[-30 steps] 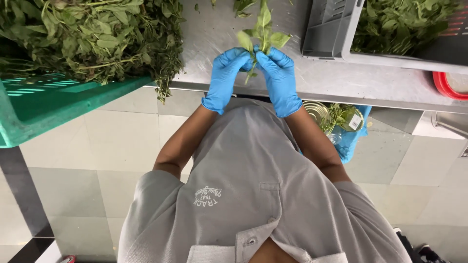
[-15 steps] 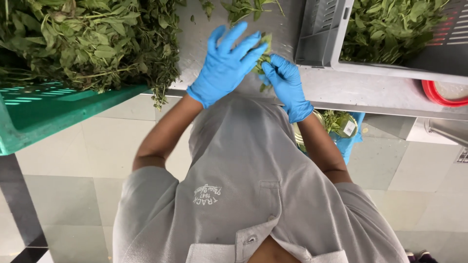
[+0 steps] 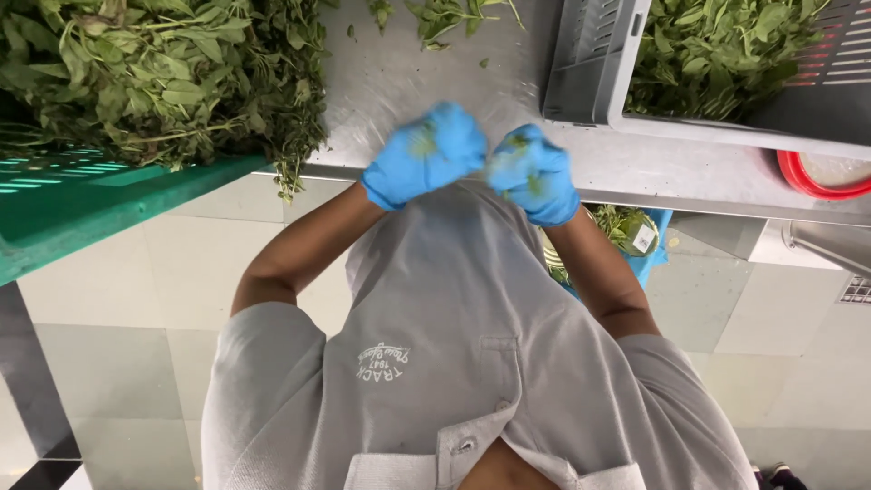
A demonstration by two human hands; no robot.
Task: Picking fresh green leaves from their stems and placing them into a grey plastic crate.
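Herbs (image 3: pixel 154 73) fill the green crate (image 3: pixel 82 209) at our ten o'clock, leafy stems heaped high and spilling over its near rim onto the steel counter (image 3: pixel 408 82). A few stems hang past the counter's edge above the tiled floor (image 3: pixel 127 299).

Straight ahead at twelve o'clock we hold both hands over the counter's near edge, each in a blue glove. Our left hand (image 3: pixel 426 154) is curled into a loose fist, with a smear of green showing on the glove. Just beside it, nearly touching, our right hand (image 3: pixel 535 174) is closed too, and a small herb sprig (image 3: pixel 504 161) sits pinched between the two hands. Both are blurred, so we cannot tell which fingers grip the sprig.

Beyond the hands, loose sprigs (image 3: pixel 445 14) lie on the counter at twelve o'clock. At one o'clock stands a grey crate (image 3: pixel 590 63) packed with picked leaves (image 3: pixel 717 45). At two o'clock a red rim (image 3: pixel 803 177) curves on the counter. Below the counter at three o'clock a blue bin (image 3: pixel 655 245) holds more greens.
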